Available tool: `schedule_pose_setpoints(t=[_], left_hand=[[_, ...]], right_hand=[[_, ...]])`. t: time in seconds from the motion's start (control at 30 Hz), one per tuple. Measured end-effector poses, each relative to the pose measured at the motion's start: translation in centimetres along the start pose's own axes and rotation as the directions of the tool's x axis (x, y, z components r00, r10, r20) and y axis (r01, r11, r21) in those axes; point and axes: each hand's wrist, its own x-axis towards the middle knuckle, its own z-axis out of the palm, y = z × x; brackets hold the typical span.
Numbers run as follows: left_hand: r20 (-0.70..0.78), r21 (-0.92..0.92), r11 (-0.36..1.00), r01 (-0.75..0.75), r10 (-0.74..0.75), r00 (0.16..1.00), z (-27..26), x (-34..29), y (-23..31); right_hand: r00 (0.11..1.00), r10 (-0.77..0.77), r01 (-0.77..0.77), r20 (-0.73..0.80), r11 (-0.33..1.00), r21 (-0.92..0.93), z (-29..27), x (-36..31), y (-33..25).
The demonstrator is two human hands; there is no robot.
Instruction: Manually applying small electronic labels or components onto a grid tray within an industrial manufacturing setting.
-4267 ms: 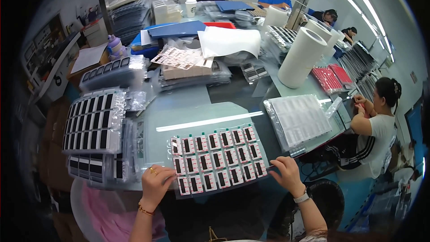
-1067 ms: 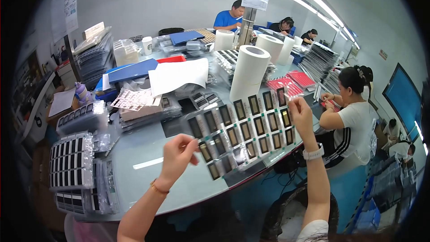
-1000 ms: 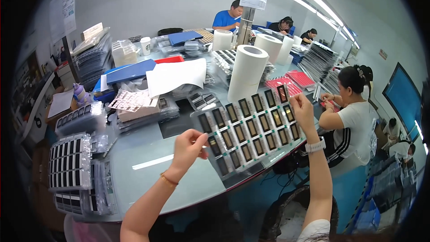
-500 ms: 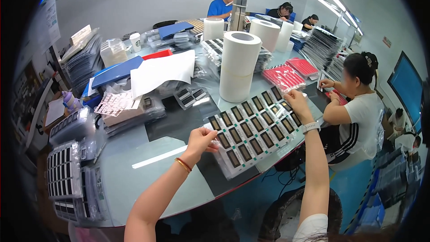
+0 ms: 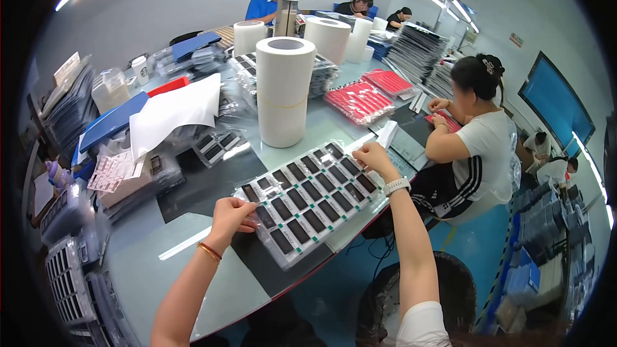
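Note:
Between my hands a sheet [image 5: 308, 202] of dark rectangular panels with small green tabs, set in rows on a white and clear backing, is held over the table's front edge. My left hand [image 5: 232, 220] pinches its left side, with thumb and fingers pressed together. At the far right corner my right hand [image 5: 378, 159], with a white watch band on the wrist, grips the sheet too. Whether more sheets lie beneath it, I cannot tell. A tall white roll [image 5: 284, 96] stands just beyond the sheet, and a small bagged pack of dark panels [image 5: 218, 146] lies to its left.
Stacks of bagged panel sheets [image 5: 67, 276] crowd the left side. White paper [image 5: 177, 112] lies over blue folders there. Red bagged packs [image 5: 360, 99] are at the far right. A co-worker [image 5: 479, 135] sits on the right. Below the edge stands a black-lined bin [image 5: 450, 289].
My view has swung right, so the table and rolls sit further left in the picture. The sheet's panels now look dark instead of reflecting yellowish light. Both hands keep their hold.

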Motion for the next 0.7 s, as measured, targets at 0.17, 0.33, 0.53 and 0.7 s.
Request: schedule_pose_setpoints(t=[0.17, 0.33, 0.53, 0.7], left_hand=[[-0.006, 0.077, 0.997, -0.02, 0.02, 1.0, 0.3, -0.2, 0.3], [0.025, 0.116, 0.993, -0.018, 0.015, 1.0, -0.2, 0.0, 0.2], [0.063, 0.118, 0.993, 0.0, -0.008, 0.998, -0.3, 0.2, 0.5], [0.085, 0.116, 0.993, 0.018, -0.028, 0.996, -0.3, 0.1, 0.6]], right_hand=[[1.0, -0.007, 0.008, 0.027, 1.0, -0.01, -0.8, -0.3, 0.1], [1.0, -0.001, 0.001, 0.007, 1.0, -0.025, -0.2, -0.2, 0.2], [1.0, -0.026, 0.025, -0.017, 0.995, -0.095, 0.5, 0.8, 1.6], [0.986, -0.128, 0.107, -0.11, 0.978, -0.177, 0.8, 0.8, 2.4]])
